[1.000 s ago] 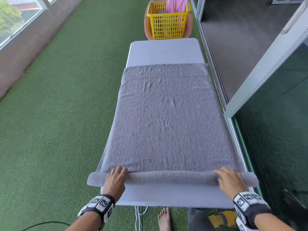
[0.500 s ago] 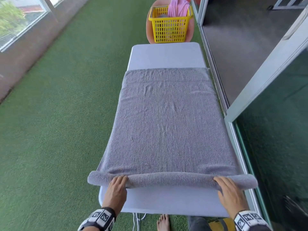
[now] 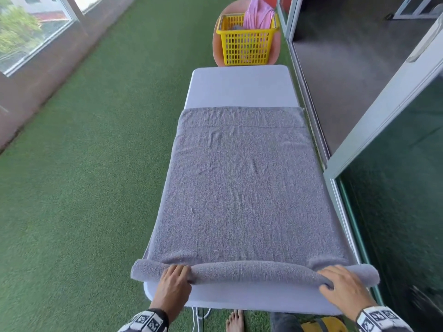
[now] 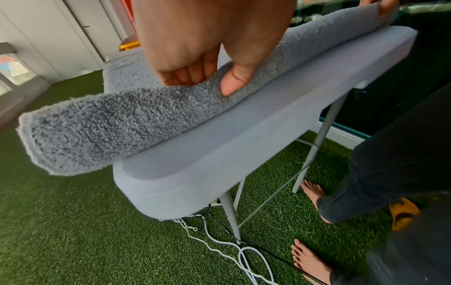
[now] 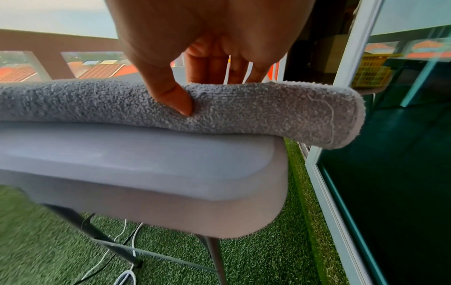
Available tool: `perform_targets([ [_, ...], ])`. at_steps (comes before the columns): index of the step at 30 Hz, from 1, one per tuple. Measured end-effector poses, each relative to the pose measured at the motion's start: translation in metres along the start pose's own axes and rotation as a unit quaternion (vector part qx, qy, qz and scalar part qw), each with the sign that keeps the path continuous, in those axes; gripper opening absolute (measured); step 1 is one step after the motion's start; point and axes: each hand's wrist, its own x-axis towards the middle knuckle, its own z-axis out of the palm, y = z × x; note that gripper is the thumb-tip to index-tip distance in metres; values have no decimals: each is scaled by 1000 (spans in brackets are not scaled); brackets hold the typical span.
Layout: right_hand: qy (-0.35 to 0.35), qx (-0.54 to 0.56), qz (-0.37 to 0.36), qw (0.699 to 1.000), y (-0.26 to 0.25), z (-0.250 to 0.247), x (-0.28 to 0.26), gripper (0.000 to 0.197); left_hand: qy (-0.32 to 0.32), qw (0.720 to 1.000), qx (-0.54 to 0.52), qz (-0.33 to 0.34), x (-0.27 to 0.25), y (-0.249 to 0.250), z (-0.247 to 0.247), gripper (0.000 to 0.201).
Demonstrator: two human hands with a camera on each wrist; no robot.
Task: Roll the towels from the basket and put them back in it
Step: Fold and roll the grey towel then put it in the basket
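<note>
Head view: the grey towel (image 3: 242,188) stretches away from both hands, its rolled edge crosswise. The left hand (image 3: 173,287) and right hand (image 3: 344,287) each grasp that roll, equally near.

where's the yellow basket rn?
Head view, top centre: the yellow basket sits on a round orange surface just beyond the table's far end, with a pink towel sticking out.

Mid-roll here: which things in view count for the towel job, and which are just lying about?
Part of the job:
- grey towel, near edge rolled, on the table
- left hand and right hand, both gripping the roll
- yellow basket beyond the table's far end
- pink towel sticking out of the basket

Just lying about:
- white cables on the grass under the table
</note>
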Motion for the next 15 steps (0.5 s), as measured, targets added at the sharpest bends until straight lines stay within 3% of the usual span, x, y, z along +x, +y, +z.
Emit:
perform_targets([
  [3,-14,-38,-4,999,-4,-10,3,36,-18,1000,10,-2,9,-4,-6,37],
  [6,13,-33,-8,999,-8,-18,17,18,14,1000,8,-12,30,-8,-11,23],
  [9,59,-25,7,998,-12,-21,33,28,29,999,26,-35,43,-10,-13,40],
  [11,94,-51,-14,994,-17,-19,38,49,21,998,41,-35,44,-5,-13,47],
  [13,101,-53,-27,993,-24,-13,35,63,26,998,33,-47,40,2,-7,40],
  [15,115,-35,-27,992,-25,-4,29,54,37,997,29,-67,28,7,-2,26],
])
